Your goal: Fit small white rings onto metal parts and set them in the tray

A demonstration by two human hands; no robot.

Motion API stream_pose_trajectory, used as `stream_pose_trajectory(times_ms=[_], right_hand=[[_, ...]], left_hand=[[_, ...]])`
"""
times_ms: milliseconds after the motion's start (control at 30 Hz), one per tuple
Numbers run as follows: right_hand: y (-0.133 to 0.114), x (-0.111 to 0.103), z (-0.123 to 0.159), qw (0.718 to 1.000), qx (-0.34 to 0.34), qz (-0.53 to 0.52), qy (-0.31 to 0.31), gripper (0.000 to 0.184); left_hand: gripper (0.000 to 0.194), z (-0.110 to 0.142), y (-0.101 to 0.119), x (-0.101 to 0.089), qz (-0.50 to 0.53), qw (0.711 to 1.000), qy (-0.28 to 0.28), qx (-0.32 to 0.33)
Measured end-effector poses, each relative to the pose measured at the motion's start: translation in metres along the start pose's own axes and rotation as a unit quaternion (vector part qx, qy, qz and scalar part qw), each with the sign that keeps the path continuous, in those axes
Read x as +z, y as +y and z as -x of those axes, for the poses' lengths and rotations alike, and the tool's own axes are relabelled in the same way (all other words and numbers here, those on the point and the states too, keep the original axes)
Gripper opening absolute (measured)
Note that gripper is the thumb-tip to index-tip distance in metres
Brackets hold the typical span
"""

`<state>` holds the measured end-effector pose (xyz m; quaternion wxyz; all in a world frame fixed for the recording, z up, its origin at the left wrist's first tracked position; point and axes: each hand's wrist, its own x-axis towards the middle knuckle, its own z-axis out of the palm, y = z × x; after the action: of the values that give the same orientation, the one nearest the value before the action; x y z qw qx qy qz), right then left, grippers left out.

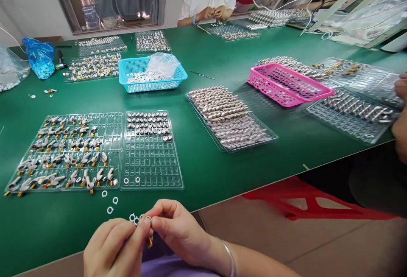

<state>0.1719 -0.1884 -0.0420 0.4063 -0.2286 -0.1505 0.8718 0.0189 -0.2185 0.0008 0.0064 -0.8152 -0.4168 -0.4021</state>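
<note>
1. Left hand (111,241) and right hand (178,226) pinch a gold-tabbed part (149,242) at the desk's (216,175) near edge.
2. Clear tray (110,130) beyond: white stemmed pieces (85,178).
3. Blue basket (152,86): white bits (135,76), plastic bag (162,62).

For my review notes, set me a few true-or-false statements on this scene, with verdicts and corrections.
1. The bare left hand and right hand meet at a small golden-tabbed part. True.
2. A shiny silver metal bracelet circles the right wrist. True.
3. A slim metal tool lies between the light-blue perforated plastic basket and the pink perforated plastic basket. True.
4. The pink basket stands left of the light-blue one. False: it stands to the right.
5. The light-blue basket holds only golden parts. False: it holds white pieces and a translucent plastic bag.
</note>
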Motion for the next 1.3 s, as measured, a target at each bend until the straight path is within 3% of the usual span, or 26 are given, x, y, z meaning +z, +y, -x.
stream_pose_trajectory(times_ms=[133, 533, 800, 1000, 1167, 1300], right_hand=[[-0.001, 0.002, 0.001, 1.000, 0.011, -0.013, -0.004, 0.024], [-0.001, 0.002, 0.001, 0.999, 0.022, -0.027, -0.008, 0.024], [-0.001, 0.000, 0.001, 1.000, 0.020, -0.015, -0.005, 0.025], [-0.003, -0.004, -0.001, 0.999, -0.021, 0.038, -0.002, 0.023], [-0.018, -0.003, 0.000, 0.979, -0.105, 0.172, -0.008, 0.017], [-0.029, -0.001, 0.001, 0.971, -0.077, 0.226, -0.026, 0.023]], left_hand=[[0.022, 0.001, 0.001, 0.001, -0.015, 0.999, 0.034, 0.004], [0.016, -0.001, 0.003, 0.001, -0.050, 0.998, 0.033, 0.001], [0.022, 0.002, 0.003, 0.004, -0.028, 0.999, 0.032, 0.000], [0.022, 0.004, -0.001, 0.001, 0.026, 0.999, -0.004, -0.042], [0.024, 0.004, -0.008, 0.001, 0.071, 0.992, -0.045, -0.091], [0.032, 0.004, -0.013, 0.003, 0.107, 0.990, -0.058, -0.072]])
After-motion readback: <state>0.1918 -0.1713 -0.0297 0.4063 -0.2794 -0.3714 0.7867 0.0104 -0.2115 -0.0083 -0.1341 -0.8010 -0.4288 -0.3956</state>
